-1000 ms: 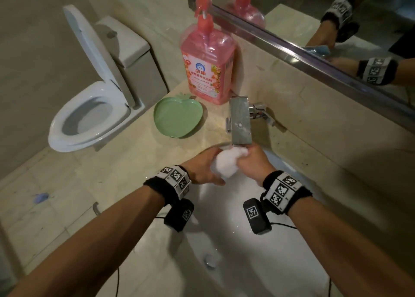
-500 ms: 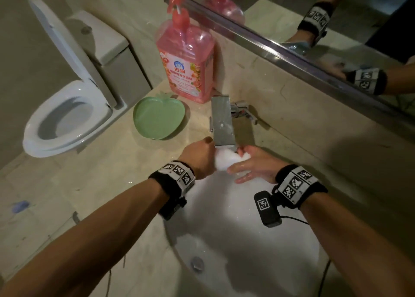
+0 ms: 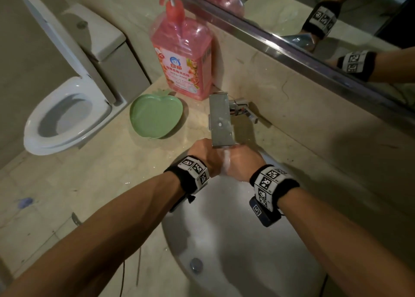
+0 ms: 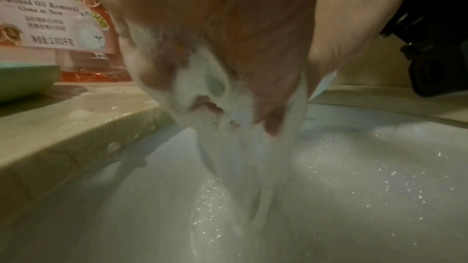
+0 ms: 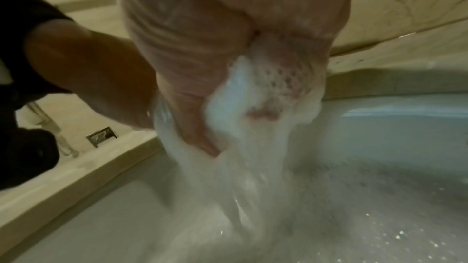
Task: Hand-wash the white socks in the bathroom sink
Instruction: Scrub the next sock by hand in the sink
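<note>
Head view: both hands meet just under the tap point(image 3: 221, 121), over the back of the sink point(image 3: 235, 240). The left hand point(image 3: 203, 155) and right hand point(image 3: 243, 162) press together, with the sock point(image 3: 226, 162) showing only as a thin white strip between them. Water runs from the tap onto that strip.

In the left wrist view the left hand's fingers point(image 4: 177, 67) curl round the foamy sock point(image 4: 215, 87); in the right wrist view the right hand's fingers point(image 5: 286, 83) curl round the sock point(image 5: 228, 103) too. So both hands grip the sock, bunched between the palms. I see 1 wad; whether it is 1 sock or 2 I cannot tell.

Sudsy water streams straight down from the wad into the sink. The wad lies directly below the tap and between the 2 grips, neither hand nearer. Its long axis cannot be read while it is bunched. My guess is that this is rinsing or squeezing, and the next move depends on keeping the wad under the tap.
</note>
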`<state>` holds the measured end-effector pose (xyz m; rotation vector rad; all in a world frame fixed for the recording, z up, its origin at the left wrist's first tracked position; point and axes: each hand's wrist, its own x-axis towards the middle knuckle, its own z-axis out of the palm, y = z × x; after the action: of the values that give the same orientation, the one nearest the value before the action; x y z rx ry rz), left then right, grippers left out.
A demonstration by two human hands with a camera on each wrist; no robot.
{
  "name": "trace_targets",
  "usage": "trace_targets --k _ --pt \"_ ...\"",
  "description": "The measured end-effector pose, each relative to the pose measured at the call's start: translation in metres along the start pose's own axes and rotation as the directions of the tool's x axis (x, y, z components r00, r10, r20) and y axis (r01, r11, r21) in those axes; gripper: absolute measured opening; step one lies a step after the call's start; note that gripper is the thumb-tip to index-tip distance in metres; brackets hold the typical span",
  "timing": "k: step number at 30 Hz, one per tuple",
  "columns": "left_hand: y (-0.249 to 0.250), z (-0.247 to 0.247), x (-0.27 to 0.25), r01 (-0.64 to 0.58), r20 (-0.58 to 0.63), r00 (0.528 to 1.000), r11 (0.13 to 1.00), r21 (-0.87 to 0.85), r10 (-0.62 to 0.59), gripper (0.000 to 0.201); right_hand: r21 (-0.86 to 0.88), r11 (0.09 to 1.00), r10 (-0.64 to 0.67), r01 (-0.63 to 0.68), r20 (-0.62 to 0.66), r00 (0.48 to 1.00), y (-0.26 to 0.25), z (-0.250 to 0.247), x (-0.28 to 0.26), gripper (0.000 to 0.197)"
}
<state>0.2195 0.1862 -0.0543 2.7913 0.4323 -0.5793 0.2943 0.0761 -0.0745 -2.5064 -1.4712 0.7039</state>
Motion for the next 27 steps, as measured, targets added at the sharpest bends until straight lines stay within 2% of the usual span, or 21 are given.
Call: trace_targets --k 3,5,6,8,9,10,12,14,16,17,19,20,22,24,26,27 --pt "0.002 -0.001 0.002 -0.006 0.009 1.0 0.997 -0.072 0.007 0.037 -0.126 0.989 -0.084 0.078 -0.044 0.995 0.002 -0.001 -0.003 0.02" --pt "0.002 0.001 0.002 -0.02 -0.027 0.999 0.995 -0.101 0.018 0.044 -0.255 0.958 -0.139 0.134 -0.004 0.99 0.003 -0.001 -0.004 0.018" --pt "0.001 0.002 0.002 -0.03 -0.016 0.999 0.994 -0.103 0.029 0.048 -0.26 0.957 -0.128 0.128 0.019 0.992 0.002 -0.001 -0.004 0.015" --pt "-0.003 0.004 0.002 -0.043 0.085 0.995 0.996 -0.082 0.05 0.049 -0.182 0.979 -0.089 0.093 0.03 0.996 0.002 0.0 -0.003 0.004" --pt "-0.006 0.005 0.003 -0.054 0.134 0.989 0.995 -0.087 0.065 0.049 -0.108 0.992 -0.062 0.064 0.022 0.998 0.003 0.001 -0.003 0.006" --pt "-0.01 0.004 0.003 -0.066 0.152 0.985 0.991 -0.114 0.083 0.052 -0.02 1.0 -0.021 0.021 0.013 1.0 0.005 0.002 -0.003 0.018" --pt "-0.022 0.002 -0.003 -0.069 0.111 0.989 0.966 -0.249 0.099 0.067 0.21 0.973 0.09 -0.095 0.032 0.995 0.01 0.001 -0.006 0.046" --pt "-0.033 -0.005 -0.013 -0.042 0.071 0.994 0.878 -0.477 0.086 0.081 0.434 0.871 0.194 -0.23 0.125 0.973 0.013 -0.002 -0.008 0.068" --pt "-0.044 -0.01 -0.022 -0.012 0.02 0.999 0.766 -0.643 0.033 0.077 0.542 0.81 0.176 -0.225 0.141 0.974 0.009 -0.004 -0.009 0.076" --pt "-0.049 -0.011 -0.026 -0.002 -0.014 1.0 0.731 -0.683 -0.011 0.068 0.553 0.816 0.131 -0.167 0.103 0.986 0.005 -0.003 -0.008 0.072" --pt "-0.057 -0.008 -0.034 0.001 -0.079 0.993 0.671 -0.741 -0.09 0.054 0.459 0.887 0.066 -0.055 -0.008 0.998 -0.006 -0.003 -0.009 0.058" --pt "-0.06 -0.005 -0.038 0.0 -0.098 0.988 0.629 -0.778 -0.121 0.052 0.412 0.911 0.042 -0.011 -0.068 0.997 -0.01 -0.002 -0.009 0.051" --pt "-0.067 0.003 -0.046 0.005 -0.099 0.979 0.508 -0.862 -0.179 0.057 0.438 0.898 0.009 0.051 -0.135 0.991 -0.016 0.0 -0.008 0.035" --pt "-0.073 0.008 -0.05 -0.017 -0.103 0.971 0.369 -0.929 -0.215 0.061 0.421 0.905 -0.008 0.06 -0.125 0.992 -0.022 -0.001 -0.007 0.022" --pt "-0.076 0.01 -0.052 -0.043 -0.126 0.964 0.334 -0.942 -0.232 0.059 0.473 0.881 0.009 0.025 -0.068 0.998 -0.027 -0.003 -0.007 0.02" --pt "-0.077 0.011 -0.053 -0.051 -0.132 0.964 0.325 -0.945 -0.233 0.058 0.502 0.865 0.008 0.013 -0.039 0.999 -0.028 -0.004 -0.007 0.027"
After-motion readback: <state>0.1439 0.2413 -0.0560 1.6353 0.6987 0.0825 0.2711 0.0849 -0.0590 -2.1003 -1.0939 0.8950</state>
